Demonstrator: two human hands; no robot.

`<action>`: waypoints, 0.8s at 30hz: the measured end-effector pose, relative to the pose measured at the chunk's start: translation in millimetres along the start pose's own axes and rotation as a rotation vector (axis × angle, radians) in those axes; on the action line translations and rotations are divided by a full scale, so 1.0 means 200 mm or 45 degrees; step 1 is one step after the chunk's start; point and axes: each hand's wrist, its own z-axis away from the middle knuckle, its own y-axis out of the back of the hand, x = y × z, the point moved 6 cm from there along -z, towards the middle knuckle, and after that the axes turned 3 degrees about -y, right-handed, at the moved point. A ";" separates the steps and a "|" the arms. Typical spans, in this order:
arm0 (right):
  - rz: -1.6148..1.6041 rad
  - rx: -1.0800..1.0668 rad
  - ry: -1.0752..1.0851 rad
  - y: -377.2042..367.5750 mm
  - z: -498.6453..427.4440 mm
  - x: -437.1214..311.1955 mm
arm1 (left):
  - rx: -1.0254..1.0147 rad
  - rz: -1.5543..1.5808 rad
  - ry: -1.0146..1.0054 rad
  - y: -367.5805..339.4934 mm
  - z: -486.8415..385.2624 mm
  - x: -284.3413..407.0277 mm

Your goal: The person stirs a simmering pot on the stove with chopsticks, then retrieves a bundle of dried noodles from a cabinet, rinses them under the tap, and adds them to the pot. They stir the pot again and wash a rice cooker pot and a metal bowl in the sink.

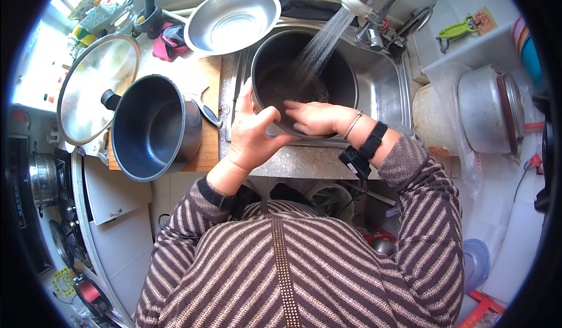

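A deep dark-lined cooking pot (281, 64) stands in the stainless-steel sink (382, 86), mouth tilted upward. My left hand (254, 128) grips its near left side, thumb along the outside by the rim. My right hand (314, 118) reaches over the near rim into the pot, fingers spread near the inner wall; nothing shows in it. From the faucet's spray head (355, 4) a stream of water (322, 42) falls into the pot. Water moves at the bottom, where the pot's floor is partly blurred by the spray.
To the left, a second dark pot (149, 126) lies tipped on a wooden cutting board (210, 148), beside a peeler-like tool (208, 113) and a glass lid (96, 86). Behind rests a steel basin (232, 20). A lidded aluminium pot (485, 108) stands at right.
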 end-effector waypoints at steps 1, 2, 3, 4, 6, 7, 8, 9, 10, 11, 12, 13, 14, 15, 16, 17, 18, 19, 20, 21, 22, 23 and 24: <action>-0.027 0.007 0.177 -0.01 0.00 -0.05 | -0.001 0.043 0.010 -0.01 0.01 0.00; -0.072 -0.035 0.072 -0.01 -0.01 -0.02 | -0.013 0.076 0.025 -0.01 0.02 -0.01; 0.003 -0.139 -0.164 -0.04 -0.02 0.04 | -0.018 0.077 0.058 -0.02 0.03 -0.02; 0.038 -0.250 -0.198 -0.07 -0.01 0.06 | -0.031 0.072 0.090 -0.02 0.04 -0.04; -0.071 -0.337 -0.071 -0.09 -0.01 0.05 | -0.035 0.044 0.094 -0.03 0.05 -0.05; -0.221 -0.330 0.133 -0.08 -0.02 0.01 | -0.025 0.021 0.072 -0.03 0.05 -0.05; -0.307 -0.331 0.236 -0.09 -0.01 -0.01 | -0.022 -0.011 0.059 -0.03 0.06 -0.05; -0.239 -0.291 0.070 -0.09 -0.02 0.03 | -0.022 0.011 0.058 -0.03 0.06 -0.05; -0.128 -0.304 -0.095 -0.10 -0.02 0.08 | -0.022 0.026 0.060 -0.04 0.06 -0.05; -0.012 -0.312 -0.264 -0.11 -0.03 0.12 | -0.019 0.041 0.055 -0.04 0.05 -0.06; -0.104 -0.264 -0.119 -0.11 -0.04 0.09 | -0.015 0.054 0.058 -0.04 0.05 -0.06; -0.201 -0.215 0.054 -0.10 -0.04 0.04 | -0.013 0.065 0.068 -0.04 0.05 -0.06; -0.183 -0.243 0.073 -0.11 -0.05 0.04 | -0.024 0.068 0.069 -0.04 0.05 -0.07; -0.184 -0.253 0.109 -0.11 -0.06 0.03 | -0.031 0.033 0.059 -0.04 0.05 -0.06; -0.068 -0.261 -0.076 -0.12 -0.07 0.08 | -0.049 -0.011 0.037 -0.04 0.05 -0.05; 0.053 -0.271 -0.284 -0.12 -0.06 0.13 | -0.059 -0.033 0.019 -0.03 0.04 -0.05; 0.005 -0.302 -0.146 -0.12 -0.08 0.10 | -0.053 -0.056 0.019 -0.03 0.04 -0.05; -0.011 -0.293 -0.092 -0.11 -0.08 0.09 | -0.042 -0.054 0.036 -0.02 0.03 -0.05; -0.019 -0.302 -0.055 -0.10 -0.08 0.08 | -0.045 -0.051 0.051 -0.02 0.03 -0.04; -0.023 -0.322 -0.024 -0.11 -0.08 0.07 | -0.048 -0.047 0.066 -0.02 0.03 -0.03; 0.056 -0.447 -0.167 -0.12 -0.08 0.11 | -0.060 -0.045 0.073 -0.02 0.03 -0.03; -0.025 -0.441 -0.056 -0.11 -0.08 0.08 | -0.070 -0.043 0.073 -0.02 0.02 -0.03; -0.123 -0.366 0.061 -0.09 -0.07 0.05 | -0.041 -0.044 0.045 -0.01 0.01 -0.02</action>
